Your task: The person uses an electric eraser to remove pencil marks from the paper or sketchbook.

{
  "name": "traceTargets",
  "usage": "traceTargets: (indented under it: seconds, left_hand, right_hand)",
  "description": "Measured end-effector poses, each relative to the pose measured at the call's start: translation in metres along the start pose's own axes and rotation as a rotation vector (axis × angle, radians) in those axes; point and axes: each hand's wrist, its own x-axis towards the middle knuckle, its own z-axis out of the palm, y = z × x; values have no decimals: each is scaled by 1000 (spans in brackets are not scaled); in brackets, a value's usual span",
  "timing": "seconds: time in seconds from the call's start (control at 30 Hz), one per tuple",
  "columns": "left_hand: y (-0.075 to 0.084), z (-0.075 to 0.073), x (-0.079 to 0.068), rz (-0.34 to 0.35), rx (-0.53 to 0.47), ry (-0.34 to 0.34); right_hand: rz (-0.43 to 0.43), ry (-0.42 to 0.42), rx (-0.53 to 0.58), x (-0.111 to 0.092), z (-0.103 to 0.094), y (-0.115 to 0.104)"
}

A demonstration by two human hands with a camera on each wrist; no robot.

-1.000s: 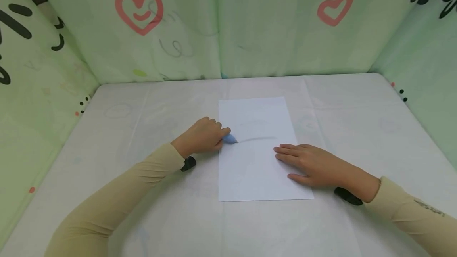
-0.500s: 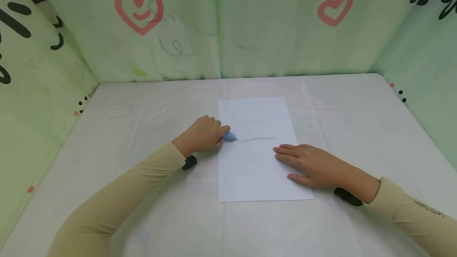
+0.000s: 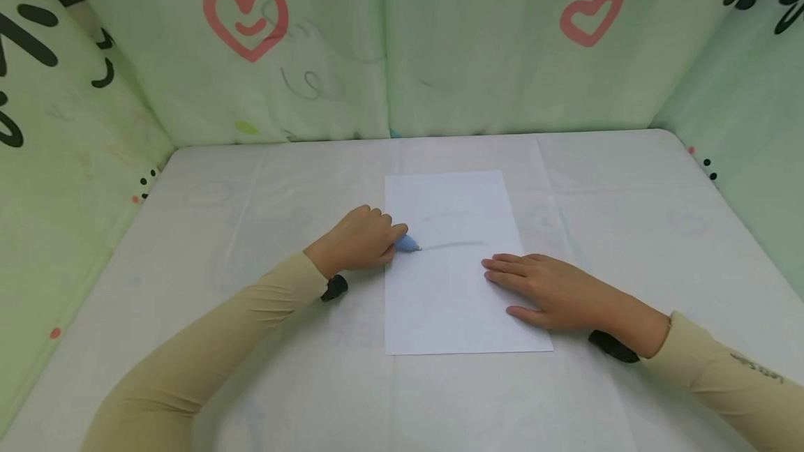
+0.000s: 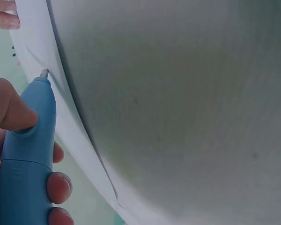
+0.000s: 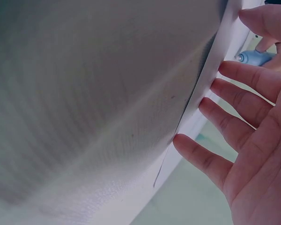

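Observation:
A white sheet of paper (image 3: 446, 319) lies on the white-covered table, with a grey line (image 3: 455, 245) across it and fainter smudges above. My left hand (image 3: 361, 237) grips a thick, pen-shaped blue electric eraser (image 4: 30, 145) over the sheet's left edge. In the left wrist view the thumb (image 4: 16, 110) presses a button on its side, and the other fingers wrap the body. Its narrow tip is at the line's left end; contact with the paper is hard to tell. My right hand (image 3: 553, 288) rests spread on the sheet's right side, fingertips touching the paper in the right wrist view.
Green printed cloth (image 3: 465, 54) with red hearts walls in the back and sides of the table (image 3: 301, 382). A black wrist device (image 3: 335, 288) sits under the left wrist, another black device (image 3: 612, 346) under the right.
The eraser's tip rises slightly, then comes back down and a touch rightward to the line's left end. My right hand and the paper stay in place.

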Motion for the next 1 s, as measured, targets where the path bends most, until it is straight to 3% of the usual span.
traceTargets:
  seconds: [1.0]
  left_hand:
    - [0, 1, 3, 2, -1, 13]
  right_hand:
    - [-20, 24, -16, -1, 0, 1]
